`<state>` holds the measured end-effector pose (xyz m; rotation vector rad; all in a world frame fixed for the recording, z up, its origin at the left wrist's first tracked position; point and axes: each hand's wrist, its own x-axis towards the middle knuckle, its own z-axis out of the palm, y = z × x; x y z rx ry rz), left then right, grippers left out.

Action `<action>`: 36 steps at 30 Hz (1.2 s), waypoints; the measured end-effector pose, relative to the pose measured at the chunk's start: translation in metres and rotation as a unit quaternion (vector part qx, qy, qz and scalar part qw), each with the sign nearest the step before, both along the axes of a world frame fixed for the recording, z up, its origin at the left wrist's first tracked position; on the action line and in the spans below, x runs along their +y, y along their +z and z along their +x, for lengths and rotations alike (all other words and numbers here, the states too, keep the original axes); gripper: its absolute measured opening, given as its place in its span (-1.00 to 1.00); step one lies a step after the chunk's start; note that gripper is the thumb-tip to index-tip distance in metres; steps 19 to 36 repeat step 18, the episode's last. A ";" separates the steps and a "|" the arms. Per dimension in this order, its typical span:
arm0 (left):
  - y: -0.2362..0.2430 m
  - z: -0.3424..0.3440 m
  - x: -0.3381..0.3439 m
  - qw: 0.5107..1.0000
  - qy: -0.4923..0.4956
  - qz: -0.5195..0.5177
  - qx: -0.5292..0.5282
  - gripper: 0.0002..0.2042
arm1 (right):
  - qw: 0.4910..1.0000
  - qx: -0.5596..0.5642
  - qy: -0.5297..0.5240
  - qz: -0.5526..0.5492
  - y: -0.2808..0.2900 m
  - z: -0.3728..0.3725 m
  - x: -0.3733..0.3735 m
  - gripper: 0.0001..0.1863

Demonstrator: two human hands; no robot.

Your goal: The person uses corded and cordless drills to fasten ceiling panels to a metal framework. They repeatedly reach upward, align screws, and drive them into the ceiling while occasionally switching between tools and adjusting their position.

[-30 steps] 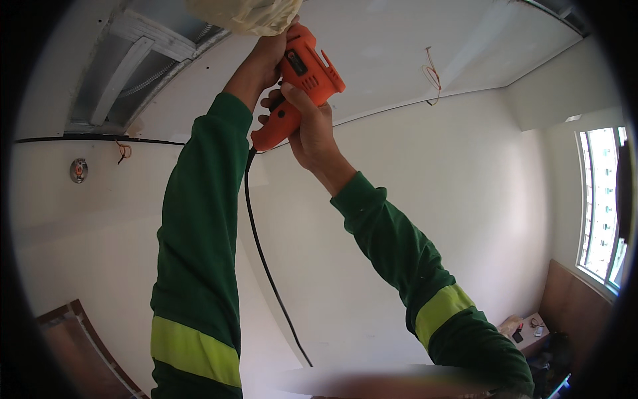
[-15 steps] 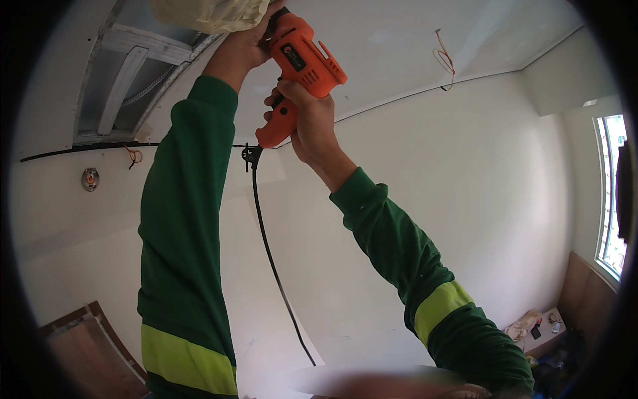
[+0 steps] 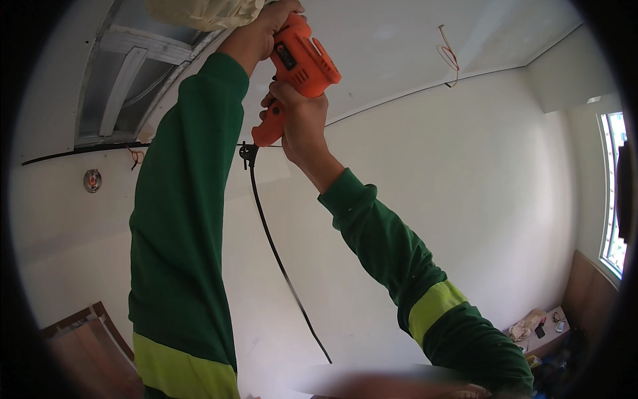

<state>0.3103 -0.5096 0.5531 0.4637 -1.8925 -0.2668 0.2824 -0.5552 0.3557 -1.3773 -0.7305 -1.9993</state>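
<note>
Raised overhead near the ceiling is an orange power drill (image 3: 302, 63), tilted, its front end toward the top edge of the view. My right hand (image 3: 306, 123) is wrapped round its handle, fingers closed near the trigger. Close to the drill's front end, my left hand (image 3: 271, 28) curls over it with the fingers closed; the chuck and any bit are hidden behind that hand. A black power cord (image 3: 272, 243) hangs from the handle's base, with a small black holder (image 3: 248, 154) at its top. Beside my left hand hangs a pale crumpled plastic bag (image 3: 207, 12).
A framed ceiling opening (image 3: 126, 86) lies left of my left arm. Loose wires (image 3: 449, 58) dangle from the ceiling at right. A wall fitting (image 3: 92, 180), a brown wooden panel (image 3: 93, 349), a bright window (image 3: 614, 193) and a cluttered small table (image 3: 548, 332) surround the room.
My left hand has moved up and right, further over the drill's front. The drill and my right hand have shifted slightly left. The cord's lower end has swung right.
</note>
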 end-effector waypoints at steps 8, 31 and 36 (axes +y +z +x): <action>0.013 0.006 -0.001 0.999 -0.009 0.043 -0.016 -0.78 | 0.991 0.100 0.061 -0.060 -0.018 -0.007 -0.006 -0.47; 0.017 0.002 -0.005 0.998 -0.005 0.069 -0.001 -0.74 | 0.986 0.143 0.058 -0.057 -0.016 -0.013 -0.015 -0.32; 0.017 0.002 -0.005 0.998 -0.005 0.069 -0.001 -0.74 | 0.986 0.143 0.058 -0.057 -0.016 -0.013 -0.015 -0.32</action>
